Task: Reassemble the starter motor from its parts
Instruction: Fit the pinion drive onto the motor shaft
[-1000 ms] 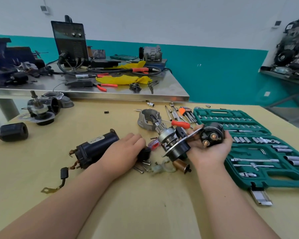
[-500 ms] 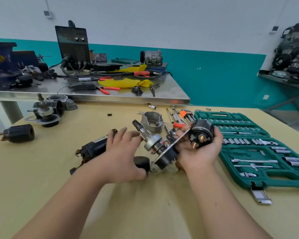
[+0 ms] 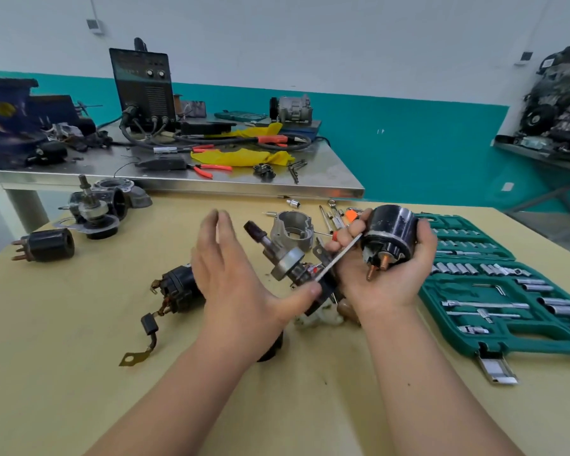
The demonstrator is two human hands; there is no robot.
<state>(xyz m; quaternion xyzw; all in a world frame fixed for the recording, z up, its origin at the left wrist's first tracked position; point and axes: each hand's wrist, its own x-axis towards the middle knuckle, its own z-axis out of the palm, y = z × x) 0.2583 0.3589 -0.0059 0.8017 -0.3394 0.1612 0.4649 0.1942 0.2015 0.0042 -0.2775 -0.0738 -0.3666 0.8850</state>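
Observation:
My right hand point(image 3: 387, 274) grips the starter sub-assembly, with its black solenoid point(image 3: 390, 236) cupped in the palm. A metal plate and a geared shaft point(image 3: 277, 255) stick out of it to the left, raised above the table. My left hand point(image 3: 234, 278) hovers open just left of the shaft, fingers spread; its thumb tip is at the plate's lower edge. Behind my left hand the black motor body point(image 3: 178, 286) lies on the yellow table point(image 3: 63, 324), with a lead and brass terminal point(image 3: 144, 340). A grey aluminium nose housing point(image 3: 292, 230) stands behind the shaft.
A green socket set case point(image 3: 494, 291) lies open at the right. A second dismantled starter point(image 3: 94, 212) and a black solenoid point(image 3: 48, 246) sit at the far left. Loose wrenches and an orange screwdriver point(image 3: 338, 218) lie behind my right hand. A steel bench point(image 3: 310, 182) with a welder stands beyond.
My right hand has lifted the sub-assembly off the table and tilted it. My left hand has let go of the motor body, risen and opened beside the shaft.

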